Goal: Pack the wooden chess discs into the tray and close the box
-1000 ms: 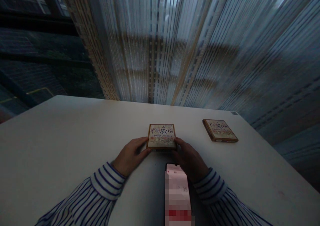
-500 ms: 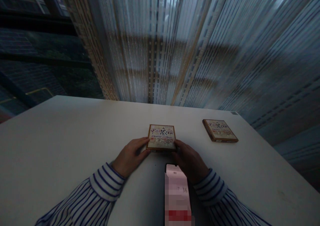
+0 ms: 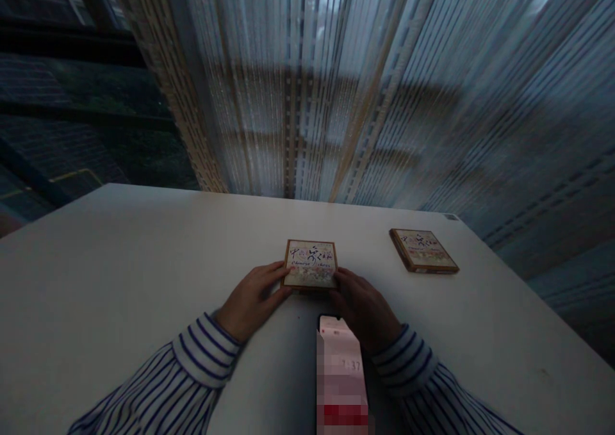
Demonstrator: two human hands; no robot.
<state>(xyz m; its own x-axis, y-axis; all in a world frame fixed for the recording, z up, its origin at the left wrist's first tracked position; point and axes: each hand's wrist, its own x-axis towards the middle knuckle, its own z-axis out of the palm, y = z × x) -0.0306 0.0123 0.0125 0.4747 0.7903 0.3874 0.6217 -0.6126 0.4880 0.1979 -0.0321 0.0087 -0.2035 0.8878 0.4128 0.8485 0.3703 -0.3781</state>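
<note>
A flat, square Chinese chess box [image 3: 311,263] with a brown edge and a printed lid lies before me on the white table [image 3: 144,249]. My left hand [image 3: 252,300] grips its left side, fingers on the edge and thumb at the near corner. On the opposite side my right hand [image 3: 366,307] holds the right edge in the same way. The box's near underside is in shadow. Just below it, between my forearms, lies a phone [image 3: 341,371] with its pink screen lit and partly blurred out.
A second Chinese chess box [image 3: 423,250] of the same look lies farther right, turned at an angle. A striped string curtain [image 3: 317,102] hangs behind the table's far edge. Dark window panes [image 3: 86,114] are at the left.
Both hands stay on the box, which has hardly moved. The timer on the phone screen has advanced by one.
</note>
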